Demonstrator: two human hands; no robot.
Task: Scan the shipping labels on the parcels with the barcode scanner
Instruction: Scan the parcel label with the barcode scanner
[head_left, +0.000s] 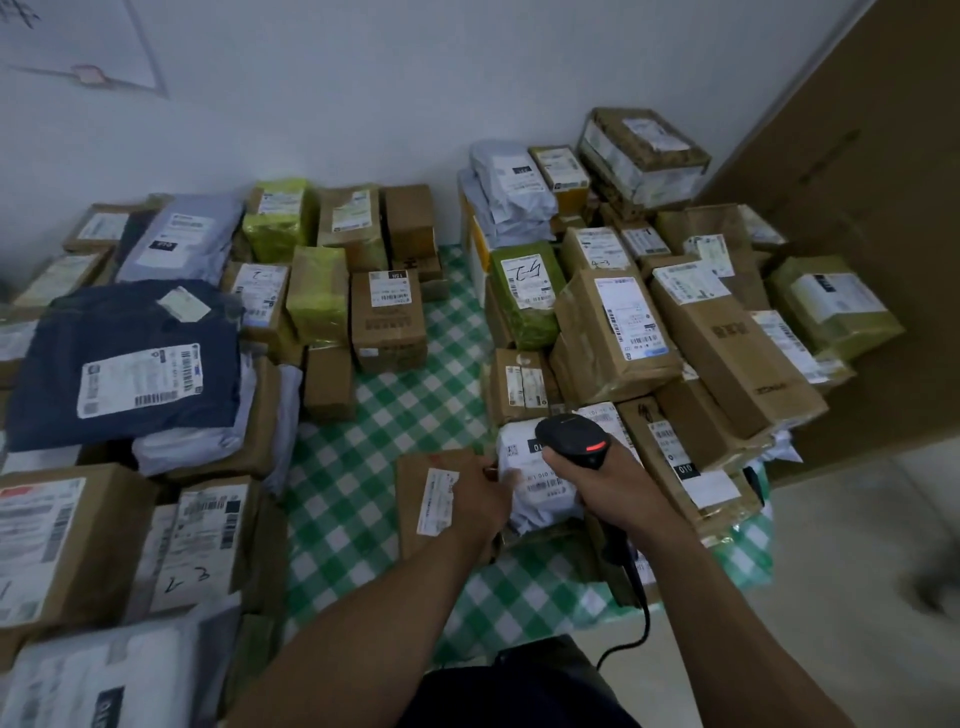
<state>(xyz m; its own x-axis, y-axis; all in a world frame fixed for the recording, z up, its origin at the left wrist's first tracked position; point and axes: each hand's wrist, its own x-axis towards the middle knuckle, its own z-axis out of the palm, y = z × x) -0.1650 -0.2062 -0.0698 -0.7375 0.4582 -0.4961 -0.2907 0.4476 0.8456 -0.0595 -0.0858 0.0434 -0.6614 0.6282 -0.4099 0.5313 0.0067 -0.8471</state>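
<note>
Gripping the barcode scanner (571, 439), my right hand (610, 486) hovers directly over the white mailer (537, 512) my left hand (480, 501) pinches.

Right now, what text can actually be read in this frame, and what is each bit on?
"010": black tag on the brown box right of the barcode scanner.
"4-3": handwritten on the farther brown box, on its label.
Marker scrawl on the green parcel: unclear.
Printed label lines, barcode digits: too small or blurred.
</note>
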